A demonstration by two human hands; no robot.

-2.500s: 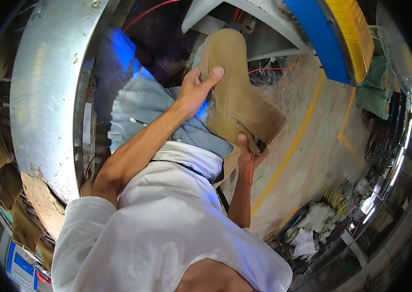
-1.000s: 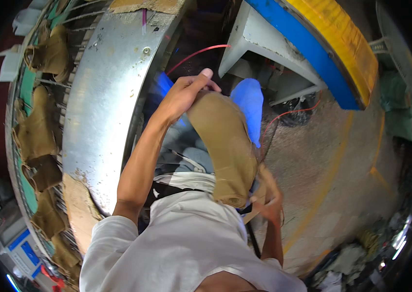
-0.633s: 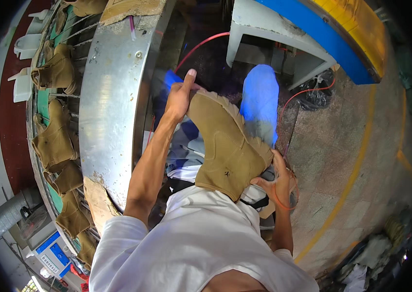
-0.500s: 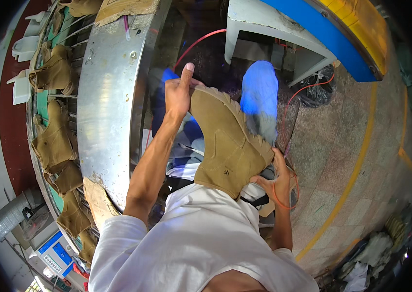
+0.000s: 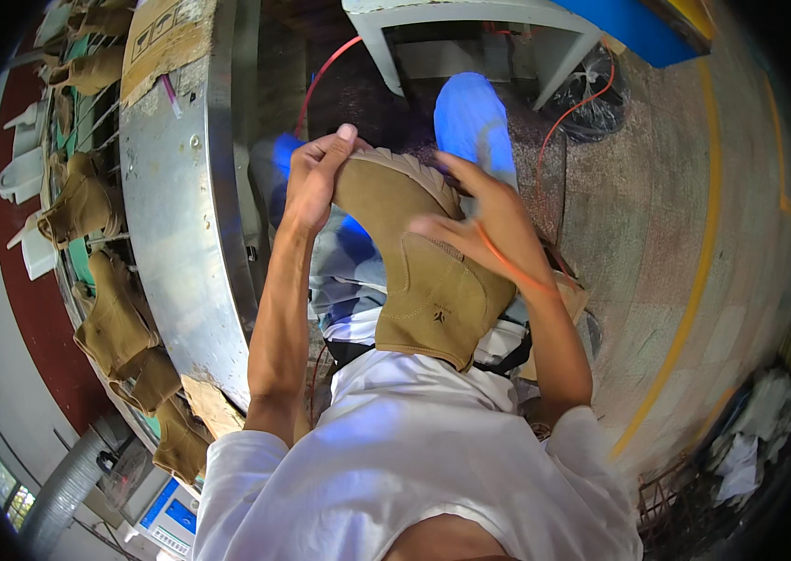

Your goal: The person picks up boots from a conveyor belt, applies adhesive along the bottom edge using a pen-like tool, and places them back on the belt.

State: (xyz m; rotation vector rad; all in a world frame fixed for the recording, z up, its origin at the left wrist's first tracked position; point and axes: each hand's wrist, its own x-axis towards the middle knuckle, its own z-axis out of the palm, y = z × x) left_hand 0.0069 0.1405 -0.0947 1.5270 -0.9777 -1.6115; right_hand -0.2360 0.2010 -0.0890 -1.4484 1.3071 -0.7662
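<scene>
A tan ankle boot (image 5: 433, 299) with a pale lugged sole lies across my lap, its opening toward my white shirt and its toe pointing away, up and left. My left hand (image 5: 313, 178) grips the toe end, with the thumb up by the sole's edge. Across the middle of the boot, my right hand (image 5: 489, 210) has its thumb over the upper and its fingers at the sole side. That thumb is slightly blurred, and part of the sole is hidden behind this hand. An orange cord (image 5: 514, 271) crosses my right wrist.
A metal-topped bench (image 5: 166, 187) runs along my left, with a rack of several tan boots (image 5: 110, 304) beyond it. Ahead stand a white machine leg (image 5: 568, 65) and a blue-lit rounded shape (image 5: 472, 122). A black plastic bag (image 5: 592, 98) sits on the floor, near a red hose (image 5: 321, 75).
My right hand has moved from the heel to the middle of the boot. My left hand stays at the toe. The view has shifted, so the bench sits further left.
</scene>
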